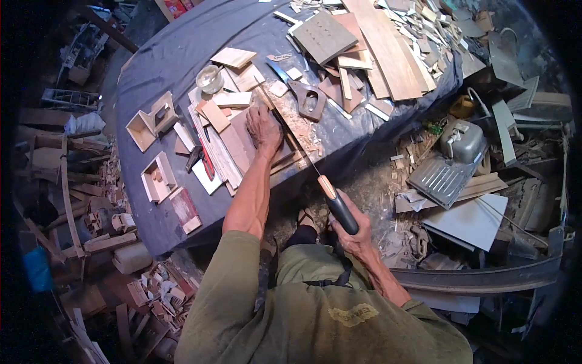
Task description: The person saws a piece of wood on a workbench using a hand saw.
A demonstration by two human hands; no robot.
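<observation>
In my right hand [354, 233] is a handsaw [337, 205], its black and orange handle wrapped by my fingers. The thin blade slants up and left from the handle, across the table's near edge and alongside a flat brown wooden board [238, 141]. My left hand [265, 132] bears down on that board close to the blade, fingers bent over it and partly hidden. A second saw with a brown handle [309, 102] lies just beyond the blade. To the left of my left hand are thin wooden strips [213, 156] and a red-handled tool [207, 164].
A dark cloth covers the table [176, 67]. Small wooden boxes [159, 177] sit at left, a glass jar [210, 79] farther back. Planks and offcuts [388, 54] pile up at the far right. A metal sink [448, 164] and scrap lie on the floor at right.
</observation>
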